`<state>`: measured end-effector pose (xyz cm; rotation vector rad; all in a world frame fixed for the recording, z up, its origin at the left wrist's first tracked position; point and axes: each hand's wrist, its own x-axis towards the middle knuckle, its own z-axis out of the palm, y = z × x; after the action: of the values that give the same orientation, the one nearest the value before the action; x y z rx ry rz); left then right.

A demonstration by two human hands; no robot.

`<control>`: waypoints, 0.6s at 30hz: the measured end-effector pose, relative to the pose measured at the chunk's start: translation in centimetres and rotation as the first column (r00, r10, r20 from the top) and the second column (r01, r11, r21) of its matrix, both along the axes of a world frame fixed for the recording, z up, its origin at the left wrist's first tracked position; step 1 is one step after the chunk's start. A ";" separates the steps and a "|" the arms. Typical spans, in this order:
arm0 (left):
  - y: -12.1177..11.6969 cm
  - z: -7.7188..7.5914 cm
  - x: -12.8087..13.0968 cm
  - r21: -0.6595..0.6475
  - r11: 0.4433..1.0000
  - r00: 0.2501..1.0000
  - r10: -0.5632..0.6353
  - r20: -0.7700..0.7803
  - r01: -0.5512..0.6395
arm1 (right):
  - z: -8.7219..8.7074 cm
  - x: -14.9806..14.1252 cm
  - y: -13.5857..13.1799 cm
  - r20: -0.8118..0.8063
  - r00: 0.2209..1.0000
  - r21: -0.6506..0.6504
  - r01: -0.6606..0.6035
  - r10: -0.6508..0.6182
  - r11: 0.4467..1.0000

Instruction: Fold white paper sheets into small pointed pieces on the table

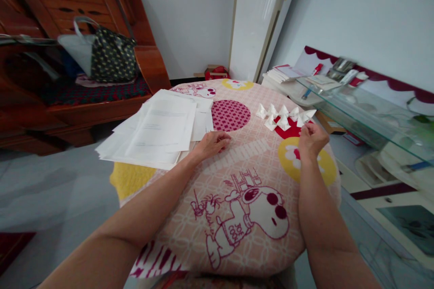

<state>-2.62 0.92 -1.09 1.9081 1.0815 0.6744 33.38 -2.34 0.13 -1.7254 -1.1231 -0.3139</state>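
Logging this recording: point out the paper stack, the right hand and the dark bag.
Paper stack (164, 125), head view: middle of top sheet.
Right hand (313, 141), head view: back of the hand.
Dark bag (113, 57), head view: patterned side.

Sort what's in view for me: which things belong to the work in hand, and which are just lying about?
Likely in the work:
Folded white paper pieces, at the right hand's fingertips
Loose paper sheets, beside the left hand

Likely just lying about:
Dark patterned bag on the wooden bench
Paper pile by the glass shelf
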 end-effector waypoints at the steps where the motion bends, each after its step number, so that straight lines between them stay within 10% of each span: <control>1: 0.0 -0.1 0.0 0.012 1.000 1.000 -0.004 0.000 0.004 | -0.5 0.6 0.1 0.016 0.996 -0.025 0.083 -0.082 0.996; 7: 0.1 -0.1 -0.1 0.042 0.999 1.000 -0.017 -0.021 0.017 | -2.1 1.5 0.8 0.097 0.984 -0.270 0.169 -0.148 0.948; 18: -0.1 0.1 -0.1 0.085 0.996 0.997 -0.015 -0.075 0.022 | -1.9 1.5 1.3 0.149 0.985 -0.342 0.134 -0.087 0.930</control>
<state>-2.75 0.86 -0.96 2.0288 1.0951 0.6534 34.85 -1.02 -1.80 -2.1148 -1.2350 -0.3139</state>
